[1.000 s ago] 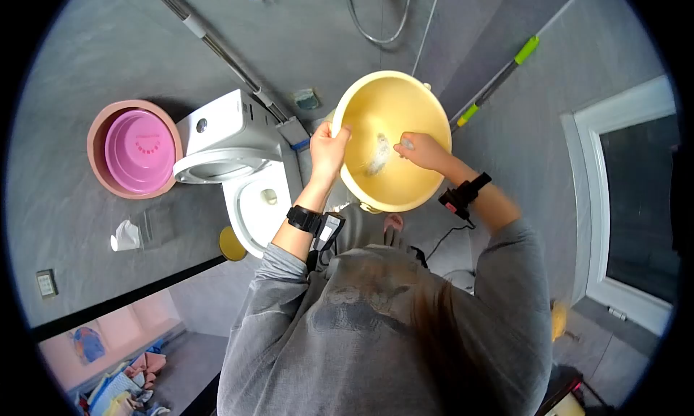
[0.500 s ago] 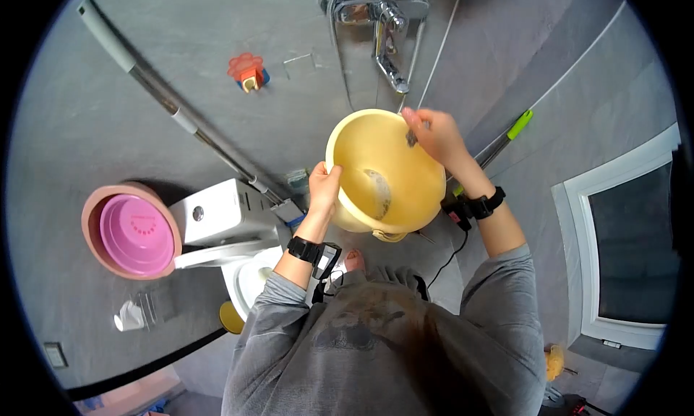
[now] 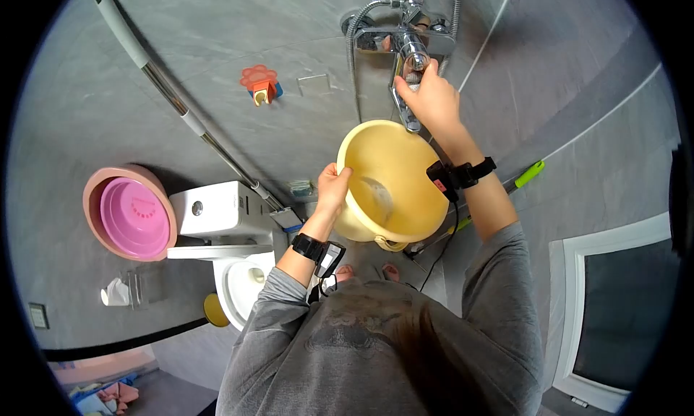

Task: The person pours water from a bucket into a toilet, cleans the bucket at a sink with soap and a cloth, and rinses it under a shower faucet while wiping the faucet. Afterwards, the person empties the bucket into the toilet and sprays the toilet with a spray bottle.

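Observation:
My left hand (image 3: 333,190) is closed over the left rim of a pale yellow bucket (image 3: 426,206), thumb on the inner side. The bucket tilts so that its inside faces me, and a small whitish patch, perhaps water or suds, shows at its bottom. Above the bucket, my right hand (image 3: 434,104) is at the chrome faucet (image 3: 376,40) on the wall, thumb and fingers around its lever area. Part of the faucet is hidden behind that hand. The spout's end (image 3: 411,123) points down near the bucket's upper rim.
A white toilet (image 3: 230,286) stands left of me, with pink basins (image 3: 108,188) beside its tank. A long mop handle (image 3: 163,87) leans on the left wall. To the right are a green-tipped handle (image 3: 530,173) and a white-framed window (image 3: 571,329). A cable (image 3: 454,232) hangs from my right wrist device.
My right hand has moved up from the bucket's upper right rim to the faucet. My left hand keeps its hold on the rim. The view has shifted slightly.

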`<state>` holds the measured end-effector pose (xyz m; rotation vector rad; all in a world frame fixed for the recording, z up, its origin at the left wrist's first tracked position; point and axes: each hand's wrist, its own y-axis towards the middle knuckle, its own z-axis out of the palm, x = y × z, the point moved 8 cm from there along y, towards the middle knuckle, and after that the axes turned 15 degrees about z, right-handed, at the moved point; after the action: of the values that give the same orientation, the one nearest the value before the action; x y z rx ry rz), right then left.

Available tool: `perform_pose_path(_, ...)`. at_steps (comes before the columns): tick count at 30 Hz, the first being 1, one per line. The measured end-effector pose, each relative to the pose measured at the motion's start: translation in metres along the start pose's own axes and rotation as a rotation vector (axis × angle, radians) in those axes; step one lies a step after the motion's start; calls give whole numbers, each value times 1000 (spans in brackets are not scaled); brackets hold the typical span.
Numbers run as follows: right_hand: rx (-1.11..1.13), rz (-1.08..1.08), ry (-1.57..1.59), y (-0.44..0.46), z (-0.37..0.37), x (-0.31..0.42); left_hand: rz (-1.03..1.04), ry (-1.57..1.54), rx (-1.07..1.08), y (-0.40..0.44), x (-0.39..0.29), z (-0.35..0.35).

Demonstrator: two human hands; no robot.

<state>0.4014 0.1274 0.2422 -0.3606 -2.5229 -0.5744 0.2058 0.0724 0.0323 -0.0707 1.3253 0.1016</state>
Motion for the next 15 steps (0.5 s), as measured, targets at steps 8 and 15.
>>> perform_pose_path(8, -60, -145, -107, 7, -7, 11, 12, 2, -39, -1, 6, 5)
perform_pose_path(15, 93, -278, 41, 6, -11, -4, -10, -34, -45, -3, 10, 13)
